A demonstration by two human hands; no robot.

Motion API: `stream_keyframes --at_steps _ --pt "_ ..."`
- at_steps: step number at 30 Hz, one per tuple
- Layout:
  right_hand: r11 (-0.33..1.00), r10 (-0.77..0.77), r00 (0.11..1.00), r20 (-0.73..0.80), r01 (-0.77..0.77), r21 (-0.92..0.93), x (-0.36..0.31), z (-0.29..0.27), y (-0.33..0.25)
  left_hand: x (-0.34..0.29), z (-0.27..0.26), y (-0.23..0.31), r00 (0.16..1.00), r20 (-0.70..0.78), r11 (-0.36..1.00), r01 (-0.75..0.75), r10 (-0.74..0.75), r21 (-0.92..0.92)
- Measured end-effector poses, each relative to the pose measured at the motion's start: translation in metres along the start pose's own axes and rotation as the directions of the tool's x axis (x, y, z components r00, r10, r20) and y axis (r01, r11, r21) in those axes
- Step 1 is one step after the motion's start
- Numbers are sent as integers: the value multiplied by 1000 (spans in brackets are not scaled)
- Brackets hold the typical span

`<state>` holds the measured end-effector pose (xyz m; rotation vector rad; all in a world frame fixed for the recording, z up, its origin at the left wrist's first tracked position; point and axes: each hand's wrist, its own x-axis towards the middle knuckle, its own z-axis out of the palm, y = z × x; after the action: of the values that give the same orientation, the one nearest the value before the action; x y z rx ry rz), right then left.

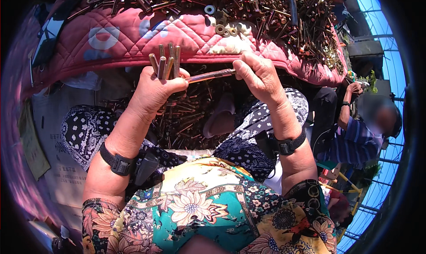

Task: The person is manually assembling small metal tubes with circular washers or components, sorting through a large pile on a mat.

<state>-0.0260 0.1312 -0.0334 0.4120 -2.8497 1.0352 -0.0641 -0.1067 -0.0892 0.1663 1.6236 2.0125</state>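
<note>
The fingers of the left hand (153, 89) are closed in a fist around a cluster of threaded rods (167, 66), whose ends stand up above it. A metal rod (212, 75) slants between the hands: its left end meets the left thumb tip, and its right end sits in the closed pinch of the right hand (264, 78), thumb against curled forefinger. Nearer, below the hands, loose rods (184, 123) lie heaped between the knees. Just beyond is a red quilt (128, 36) carrying washers (220, 29) and, farther right, a large bolt pile (284, 27). At right sits another person (355, 138) in a striped shirt.
</note>
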Motion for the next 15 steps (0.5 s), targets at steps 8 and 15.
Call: stream_keyframes --at_steps 8,15 --pt "994 75 994 81 -81 75 2 11 -12 -2 -15 -8 1000 2 999 19 -19 30" --pt "960 71 986 -149 -27 278 -4 26 3 0 -18 -12 999 2 998 54 -54 13"
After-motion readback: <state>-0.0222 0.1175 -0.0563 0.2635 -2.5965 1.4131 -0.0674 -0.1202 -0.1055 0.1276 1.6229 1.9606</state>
